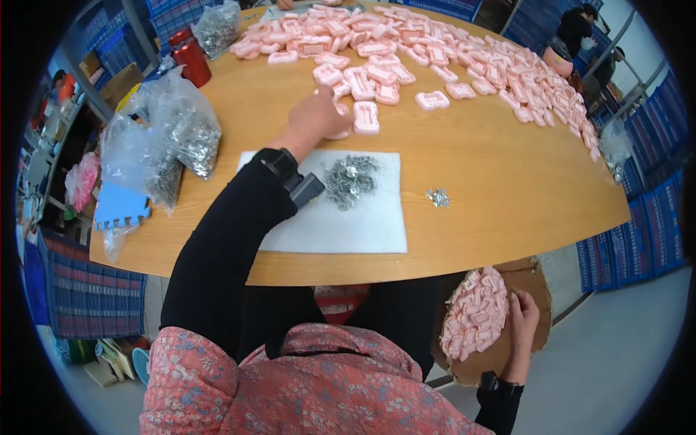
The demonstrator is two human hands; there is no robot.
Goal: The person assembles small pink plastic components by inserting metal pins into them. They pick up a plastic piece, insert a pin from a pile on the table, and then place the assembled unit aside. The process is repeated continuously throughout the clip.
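Note:
My left hand (313, 117) reaches over the table to the near edge of a pile of pink plastic pieces. Its fingers close on one pink piece (339, 122), which they partly hide. Right beside it lies another pink piece (366, 117) with a recessed, slotted face. Low on the right, my right hand (523, 319) rests inside a cardboard box (533, 279), against a heap of pink pieces (475, 315). Its fingers are loosely bent with nothing visible in them. A heap of small metal parts (350, 180) sits on a white foam sheet (388, 232) before me.
More pink pieces (435, 54) spread along the table's far side. A few metal bits (438, 196) lie right of the sheet. On the left stand clear bags of metal parts (192, 134), a red flask (190, 58) and a blue foam mat (119, 206). Blue crates (90, 286) surround the table.

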